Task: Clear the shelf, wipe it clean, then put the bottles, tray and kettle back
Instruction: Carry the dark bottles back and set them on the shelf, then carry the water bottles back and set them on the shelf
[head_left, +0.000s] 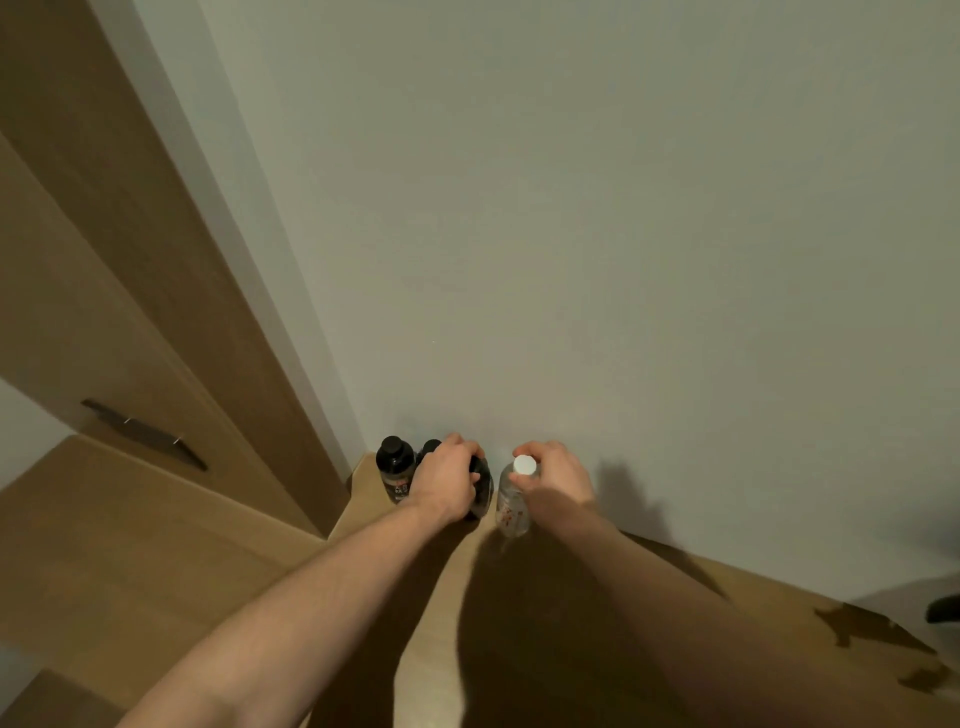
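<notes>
Two dark bottles and one clear bottle stand at the back of the wooden shelf (649, 597), against the wall. My left hand (447, 480) grips the nearer dark bottle (482, 486) round its top. The other dark bottle (395, 470) stands free just to its left, in the corner. My right hand (558, 475) holds the clear bottle (511, 504) near its white cap (524, 464). Both bottles look upright. No tray or kettle is in view.
A plain wall rises right behind the bottles. A wooden door (104, 291) with a dark handle (145, 434) stands to the left. A dark object (944, 609) shows at the right edge. My arms cast shadows over the shelf's front.
</notes>
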